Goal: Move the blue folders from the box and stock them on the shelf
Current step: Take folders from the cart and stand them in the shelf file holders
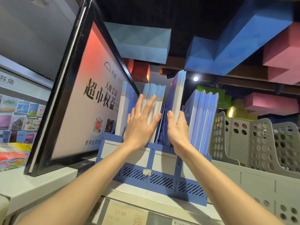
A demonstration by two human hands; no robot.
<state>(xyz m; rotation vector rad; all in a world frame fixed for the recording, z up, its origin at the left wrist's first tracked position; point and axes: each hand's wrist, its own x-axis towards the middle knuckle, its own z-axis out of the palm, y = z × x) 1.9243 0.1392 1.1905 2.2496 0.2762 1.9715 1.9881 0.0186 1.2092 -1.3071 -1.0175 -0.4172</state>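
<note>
A blue file rack (155, 177) stands on the white shelf (48, 187) with blue folders upright in its slots. My left hand (141, 120) lies flat with straight fingers against a group of folders (154, 95) in a left slot, pushing them leftward. My right hand (177, 127) grips the lower edge of a small stack of blue folders (177, 93) held upright over the middle slot, thumb on its left face. More folders (203, 117) fill the right slot and one (126, 108) stands at the far left. The box is out of view.
A black-framed poster sign (78, 95) leans close on the left of the rack. Grey perforated file racks (259, 143) crowd the shelf to the right. A price tag strip (123, 215) runs along the shelf front. Blue and pink ceiling blocks (243, 38) hang overhead.
</note>
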